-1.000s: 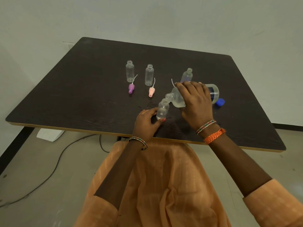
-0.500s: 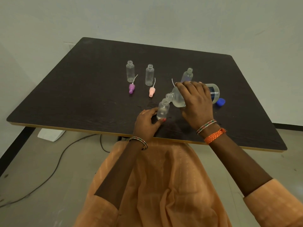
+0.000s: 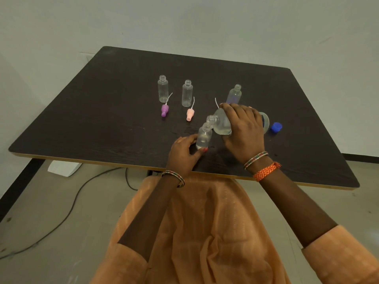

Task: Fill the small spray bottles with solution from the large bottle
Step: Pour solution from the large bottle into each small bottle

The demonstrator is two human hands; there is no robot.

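Comparing with a second before, almost nothing had moved: the right hand (image 3: 244, 130) kept grasping the tilted large bottle (image 3: 222, 124) over the near small spray bottle (image 3: 204, 136), steadied by the left hand's (image 3: 184, 154) grasp, so pouring seemingly continued

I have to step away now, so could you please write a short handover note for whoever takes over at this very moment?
Left hand grips the small bottle upright near the table's front edge. Right hand holds the large bottle tipped, its mouth at the small bottle's neck.
Done: this small bottle holds some liquid; the blue cap is off, to the right.
Left: three open bottles behind, fill levels unclear; the purple spray top and pink spray top lie loose.
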